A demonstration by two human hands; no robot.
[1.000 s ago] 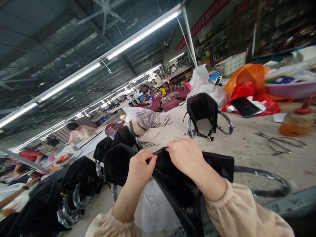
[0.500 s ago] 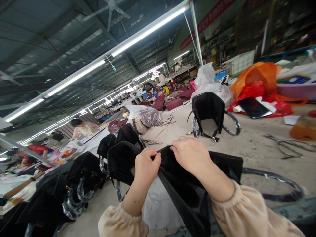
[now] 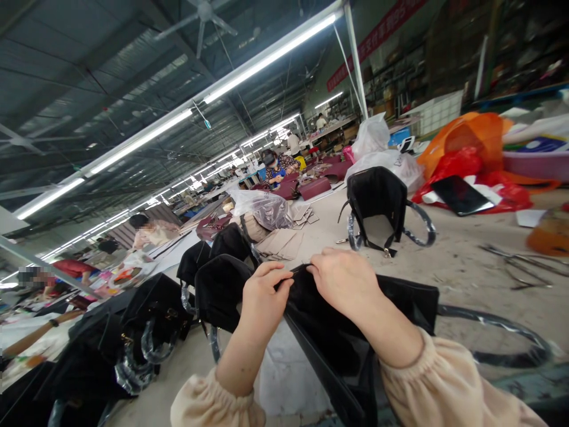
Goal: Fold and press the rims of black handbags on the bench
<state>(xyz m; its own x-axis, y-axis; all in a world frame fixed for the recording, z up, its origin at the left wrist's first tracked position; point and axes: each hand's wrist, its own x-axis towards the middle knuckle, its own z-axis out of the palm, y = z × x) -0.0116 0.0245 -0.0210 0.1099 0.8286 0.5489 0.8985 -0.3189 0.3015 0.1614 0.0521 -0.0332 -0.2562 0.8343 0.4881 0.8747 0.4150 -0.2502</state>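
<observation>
I am holding the black bag by its upper rim, with both hands on the one stretch of edge. It is lying open at the near edge of the work table, its wrapped handle reaching out to the right along that edge; whether its bottom is hanging over, I cannot tell.

My left hand is pinching the rim, thumb and forefinger nearly closed with the thin edge seemingly between them. My right hand is gripping just beside it, fingers bent down over the same rim; the thumb is hidden, so I am only judging that it is pressing from below.

As I read it, I am at the step of working along this edge by touch, and the next move is calling for both pinches to be firm and level so that the soft fabric is not slipping or creasing.

Farther in from the near edge, another black bag is standing open. Scissors are lying toward the right, and more black bags are crowding the left.
</observation>
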